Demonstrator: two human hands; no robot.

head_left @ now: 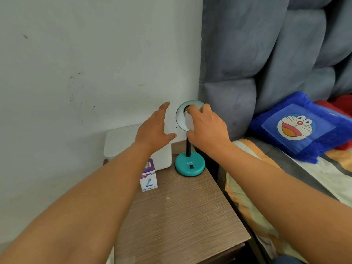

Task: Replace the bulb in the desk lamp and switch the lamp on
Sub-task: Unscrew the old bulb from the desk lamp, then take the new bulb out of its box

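Note:
A teal desk lamp stands at the back of a wooden bedside table (182,210). Its round base (190,165) carries a black switch, and its shade (181,116) faces me. A white bulb (188,121) sits inside the shade. My right hand (206,126) is closed around the bulb, fingers reaching into the shade. My left hand (155,130) hovers just left of the shade, fingers spread and empty, touching nothing. A small white and purple bulb box (148,178) stands upright on the table, left of the lamp base.
A white lidded bin (122,141) stands against the wall behind the box. A grey padded headboard (266,54) and a bed with a blue cartoon cushion (299,128) lie on the right, close to the table's edge.

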